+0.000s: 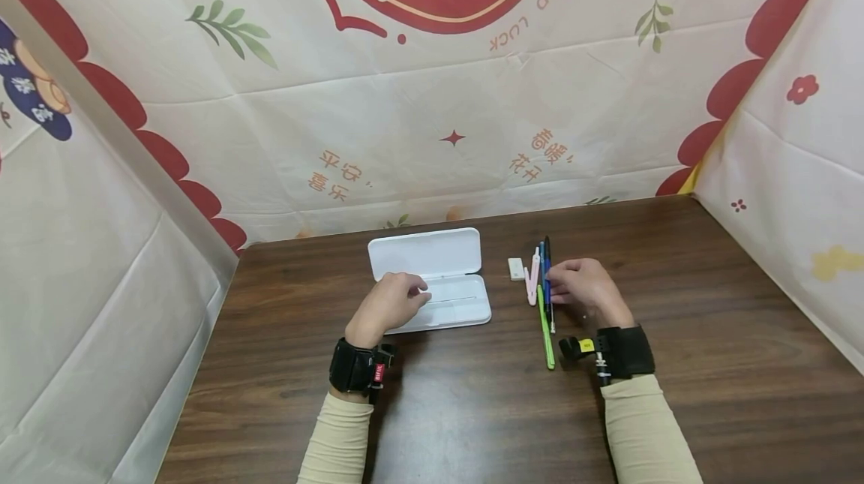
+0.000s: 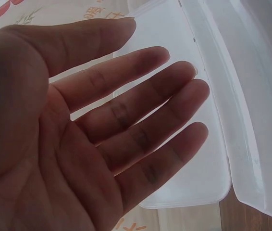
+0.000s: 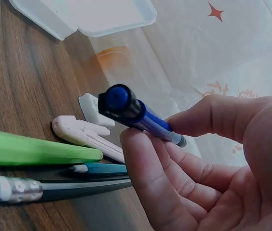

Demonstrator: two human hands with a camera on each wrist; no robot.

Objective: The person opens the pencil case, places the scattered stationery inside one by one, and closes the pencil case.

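My right hand (image 1: 586, 287) pinches a blue pen (image 3: 153, 120) with a black clip between thumb and fingers, its blue-tipped end toward the right wrist camera. Close beside it lie a green pen (image 3: 44, 148), a pale pink compass (image 3: 76, 131), a white eraser (image 3: 92, 110), a teal pencil or pen (image 3: 102, 169), and a dark pencil (image 3: 73, 188) with a white eraser end. My left hand (image 1: 390, 300) is over the near left part of an open white pencil case (image 1: 448, 314), fingers spread and nothing in them; whether it touches the case I cannot tell.
Everything stands on a dark wooden table (image 1: 472, 409). A printed white cloth (image 1: 405, 124) rises behind the table's back edge, and more cloth hangs at both sides. The case's lid (image 1: 428, 253) leans back toward the rear cloth.
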